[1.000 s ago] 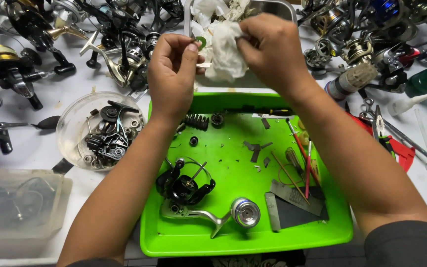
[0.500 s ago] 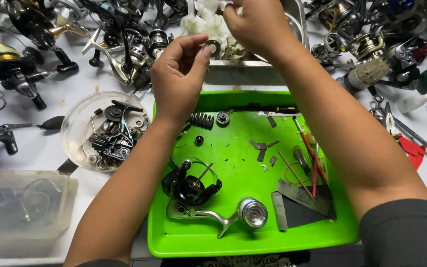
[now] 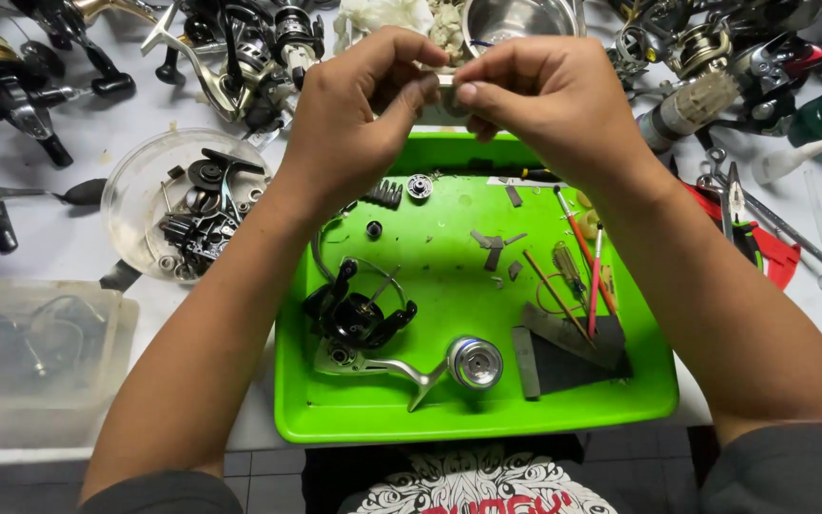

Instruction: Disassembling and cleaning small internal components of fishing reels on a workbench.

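Note:
My left hand (image 3: 354, 114) and my right hand (image 3: 544, 100) meet above the far rim of a bright green tray (image 3: 620, 400). Together their fingertips pinch a small metal part (image 3: 446, 84), mostly hidden by the fingers. In the tray lie a black fishing-reel body (image 3: 354, 314), a silver handle arm with a round spool (image 3: 473, 362), a small black spring (image 3: 384, 194), a little gear (image 3: 419, 186), thin red-handled tools (image 3: 582, 247) and a dark cloth pad (image 3: 573, 352).
A round clear dish (image 3: 145, 190) of black reel parts sits left of the tray. A frosted plastic box (image 3: 35, 352) stands at front left. Several fishing reels (image 3: 230, 57) crowd the back. A steel bowl (image 3: 520, 19), crumpled white cloth (image 3: 382, 17) and pliers (image 3: 739, 205) lie nearby.
Both hands came back toward me from the white cloth by the bowl. The right hand left the cloth and now joins the left on the small part.

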